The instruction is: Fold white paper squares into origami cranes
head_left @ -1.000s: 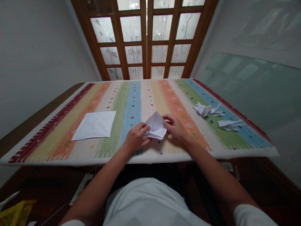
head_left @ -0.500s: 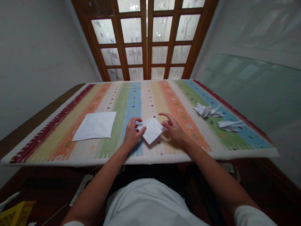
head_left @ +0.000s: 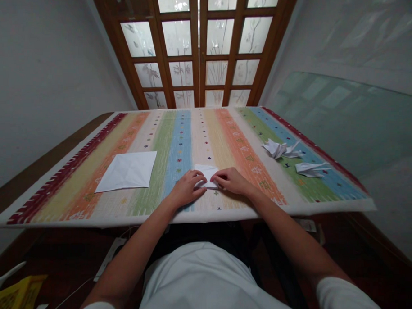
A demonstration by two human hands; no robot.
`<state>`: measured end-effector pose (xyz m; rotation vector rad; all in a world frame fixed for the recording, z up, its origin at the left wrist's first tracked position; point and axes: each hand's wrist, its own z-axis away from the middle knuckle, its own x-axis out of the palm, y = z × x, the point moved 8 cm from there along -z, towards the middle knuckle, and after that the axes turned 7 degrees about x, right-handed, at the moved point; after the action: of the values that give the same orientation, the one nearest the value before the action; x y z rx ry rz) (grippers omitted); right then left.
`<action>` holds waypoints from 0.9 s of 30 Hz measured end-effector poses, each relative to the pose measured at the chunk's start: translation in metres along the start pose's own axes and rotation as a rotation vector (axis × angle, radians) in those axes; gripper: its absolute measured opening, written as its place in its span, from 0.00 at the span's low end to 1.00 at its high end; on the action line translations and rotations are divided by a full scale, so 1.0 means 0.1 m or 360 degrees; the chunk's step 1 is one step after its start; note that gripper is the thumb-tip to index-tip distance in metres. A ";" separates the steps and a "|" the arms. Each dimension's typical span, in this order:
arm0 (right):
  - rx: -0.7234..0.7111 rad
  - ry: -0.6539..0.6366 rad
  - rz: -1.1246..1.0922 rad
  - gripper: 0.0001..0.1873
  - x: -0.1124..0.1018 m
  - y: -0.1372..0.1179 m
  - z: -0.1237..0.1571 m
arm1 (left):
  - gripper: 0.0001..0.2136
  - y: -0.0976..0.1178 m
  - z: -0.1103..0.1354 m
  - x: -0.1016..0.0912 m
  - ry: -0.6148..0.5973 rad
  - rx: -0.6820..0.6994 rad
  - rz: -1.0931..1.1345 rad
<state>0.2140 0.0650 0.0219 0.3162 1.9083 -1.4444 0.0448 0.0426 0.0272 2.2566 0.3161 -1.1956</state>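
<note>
Head view, and here's my left hand and right hand lying open, pressing the folded paper flat on the striped cloth; it's light, crisp, easily creased, so I'd take it by its folded edges.

Two hands, the left hand and the right hand, sit at lower centre on one small folded white paper. One creased white sheet lies left of them and two folded paper figures right, all on one striped cloth. Upper centre stand two glazed wooden doors; lower left, one yellow packet.
</note>
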 end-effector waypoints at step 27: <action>-0.0093 0.0342 -0.0080 0.18 -0.08 0.04 -0.09 | 0.03 -0.21 0.03 -0.13 0.0195 -0.0445 -0.0147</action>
<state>0.2184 0.0761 0.0250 0.4130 2.1397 -1.4321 0.0260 0.0591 0.0284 2.0916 0.6027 -0.9905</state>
